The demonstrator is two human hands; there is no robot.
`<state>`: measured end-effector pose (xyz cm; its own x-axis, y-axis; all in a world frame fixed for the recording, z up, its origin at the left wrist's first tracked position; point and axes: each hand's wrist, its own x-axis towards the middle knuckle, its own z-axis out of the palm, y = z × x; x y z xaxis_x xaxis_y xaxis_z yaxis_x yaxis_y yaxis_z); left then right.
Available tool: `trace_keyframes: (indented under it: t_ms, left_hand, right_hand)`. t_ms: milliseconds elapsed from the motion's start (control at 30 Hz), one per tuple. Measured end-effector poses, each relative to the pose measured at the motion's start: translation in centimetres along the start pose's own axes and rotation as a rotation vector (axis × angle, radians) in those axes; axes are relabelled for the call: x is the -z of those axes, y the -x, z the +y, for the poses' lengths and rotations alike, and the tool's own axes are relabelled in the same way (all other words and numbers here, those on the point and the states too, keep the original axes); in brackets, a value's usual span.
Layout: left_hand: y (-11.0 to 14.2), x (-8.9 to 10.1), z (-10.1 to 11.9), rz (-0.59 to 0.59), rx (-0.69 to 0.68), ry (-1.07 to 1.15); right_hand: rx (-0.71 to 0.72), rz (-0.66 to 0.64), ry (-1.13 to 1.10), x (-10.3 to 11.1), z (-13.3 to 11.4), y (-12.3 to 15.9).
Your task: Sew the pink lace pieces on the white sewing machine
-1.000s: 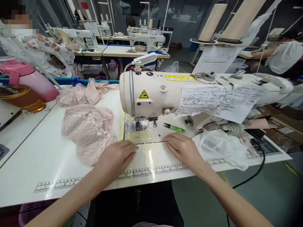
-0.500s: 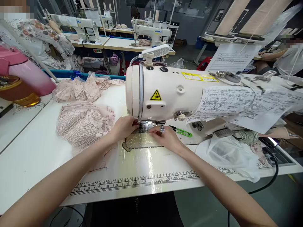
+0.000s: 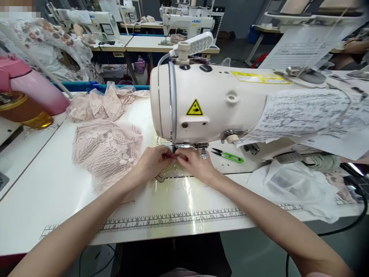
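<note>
Below the head of the white sewing machine (image 3: pixel 215 96), both hands meet at the needle area. My left hand (image 3: pixel 152 163) pinches with thumb and forefinger, its fingertips close to the needle. Touching or nearly touching it is my right hand (image 3: pixel 194 161), also closed in a pinch, in front of the metal presser parts (image 3: pixel 186 145). Whatever lies between the fingertips is too small to make out. Green-handled thread snips (image 3: pixel 232 157) lie on the machine bed to the right. Left of my hands rests a pink lace piece (image 3: pixel 106 148).
More pink lace (image 3: pixel 98 105) is heaped behind. A pink jug (image 3: pixel 37 86) and an amber container (image 3: pixel 29 109) stand at the left. White sheer cloth (image 3: pixel 294 184) lies at the right. A printed ruler (image 3: pixel 173 221) runs along the table edge. Another person sits back left.
My right hand has moved left, bringing its fingertips up to my left hand's. The metal presser parts are now more covered by the hands. The view has shifted closer to the machine.
</note>
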<state>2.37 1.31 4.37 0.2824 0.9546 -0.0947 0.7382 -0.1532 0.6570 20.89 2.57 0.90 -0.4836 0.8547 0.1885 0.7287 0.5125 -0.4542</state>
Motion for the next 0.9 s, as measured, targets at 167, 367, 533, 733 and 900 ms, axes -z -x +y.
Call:
trace_keyframes:
  t_ms: [167, 367, 533, 733, 900]
  left_hand:
    - [-0.3, 0.0, -0.5, 0.041, -0.062, 0.048]
    - [-0.8, 0.3, -2.5, 0.074, -0.113, 0.219]
    - [-0.9, 0.5, -3.6, 0.094, -0.09, 0.421]
    - [0.1, 0.3, -3.2, 0.199, -0.202, 0.058]
    - [0.3, -0.6, -4.0, 0.29, -0.337, -0.331]
  right_hand:
    - [-0.045, 0.046, -0.017, -1.3, 2.3, 0.2]
    - [-0.129, 0.101, -0.07, -2.2, 5.7, -0.8]
    - [-0.167, 0.115, -0.088, -2.2, 6.2, -1.8]
    - [-0.176, 0.192, -0.11, -2.0, 4.6, -1.3]
    - [-0.208, 0.197, -0.087, -1.9, 4.3, -1.0]
